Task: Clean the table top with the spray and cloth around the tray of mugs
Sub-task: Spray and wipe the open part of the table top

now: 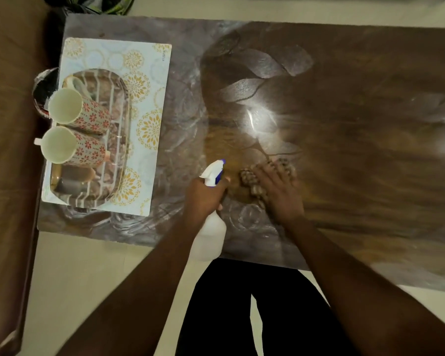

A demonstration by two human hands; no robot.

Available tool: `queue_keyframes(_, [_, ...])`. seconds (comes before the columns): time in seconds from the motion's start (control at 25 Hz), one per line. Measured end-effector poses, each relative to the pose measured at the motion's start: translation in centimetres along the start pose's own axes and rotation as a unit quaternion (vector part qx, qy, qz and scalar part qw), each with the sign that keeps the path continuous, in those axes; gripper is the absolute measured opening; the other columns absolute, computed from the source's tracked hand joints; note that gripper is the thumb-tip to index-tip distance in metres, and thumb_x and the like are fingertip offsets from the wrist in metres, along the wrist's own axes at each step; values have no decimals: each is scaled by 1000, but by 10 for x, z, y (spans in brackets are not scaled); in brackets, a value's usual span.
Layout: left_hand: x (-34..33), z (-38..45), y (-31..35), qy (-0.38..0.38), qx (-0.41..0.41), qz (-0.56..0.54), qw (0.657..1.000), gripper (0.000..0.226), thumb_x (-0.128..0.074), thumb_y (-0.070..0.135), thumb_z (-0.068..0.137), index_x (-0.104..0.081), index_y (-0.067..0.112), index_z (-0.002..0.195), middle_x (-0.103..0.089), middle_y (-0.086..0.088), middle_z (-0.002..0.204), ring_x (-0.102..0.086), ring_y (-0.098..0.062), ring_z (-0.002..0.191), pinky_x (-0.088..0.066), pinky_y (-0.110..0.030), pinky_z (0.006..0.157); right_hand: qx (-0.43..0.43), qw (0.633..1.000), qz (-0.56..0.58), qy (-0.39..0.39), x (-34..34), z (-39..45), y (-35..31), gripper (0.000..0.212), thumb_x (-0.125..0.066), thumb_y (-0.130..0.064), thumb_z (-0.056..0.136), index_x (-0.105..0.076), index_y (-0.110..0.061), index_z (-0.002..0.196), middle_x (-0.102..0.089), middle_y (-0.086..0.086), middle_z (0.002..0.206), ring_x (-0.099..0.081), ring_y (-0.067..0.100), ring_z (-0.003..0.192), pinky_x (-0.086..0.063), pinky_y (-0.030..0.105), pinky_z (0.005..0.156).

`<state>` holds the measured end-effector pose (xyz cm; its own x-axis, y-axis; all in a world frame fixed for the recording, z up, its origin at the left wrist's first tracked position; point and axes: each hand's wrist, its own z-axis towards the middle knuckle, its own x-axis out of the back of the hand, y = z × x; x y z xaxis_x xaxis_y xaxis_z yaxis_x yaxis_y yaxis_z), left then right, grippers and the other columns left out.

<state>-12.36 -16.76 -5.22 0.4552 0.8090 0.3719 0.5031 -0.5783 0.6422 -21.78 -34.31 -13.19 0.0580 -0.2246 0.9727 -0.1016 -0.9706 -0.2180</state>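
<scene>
Cloth [257, 183] pressed flat on the worktop [357, 111] under the right hand [280, 194], spray bottle [212, 227] gripped in the left hand [203, 199].

The checked cloth lies near the worktop's 6 o'clock edge, the right hand's fingers [270, 173] spread fairly straight over it, pointing toward 11 o'clock. Just beside it at 9 o'clock, the left hand's fingers curl round the white bottle's neck, its blue-tipped nozzle aimed toward 12 o'clock. Well apart at 9 o'clock, the tray [118, 160] sits on a patterned placemat [144, 104], carrying two floral mugs [70, 129]. The frame is motion-blurred.
</scene>
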Motion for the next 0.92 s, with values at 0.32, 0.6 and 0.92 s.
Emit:
queue_keyframes(0.32, [11, -21, -27, -1, -10, 12, 1000, 38, -68, 41, 88, -58, 38, 125, -70, 1, 74, -57, -15, 45, -50, -25, 55, 57, 998, -3, -23, -7, -96, -33, 68, -57, -34, 83, -31, -26, 145, -36, -1, 150, -25, 25, 140, -20, 53, 112])
queue_keyframes(0.6, [38, -30, -58, -60, 1, -8, 998, 35, -69, 41, 88, -60, 43, 121, -70, -2, 71, -53, -20, 44, -49, -28, 50, -85, 996, 11, 34, -34, -72, -117, 65, -58, -32, 82, -36, -25, 143, -37, 1, 150, -25, 28, 140, -17, 53, 112])
queue_keyframes(0.92, [113, -18, -82, -74, 23, 22, 997, 21, -71, 47, 83, -63, 30, 92, -69, -3, 65, -54, -17, 38, -50, -30, 54, -352, 933, 7, 73, -34, -37, -146, 61, -44, -35, 82, -38, -20, 141, -39, 6, 148, -28, 32, 138, -16, 51, 111])
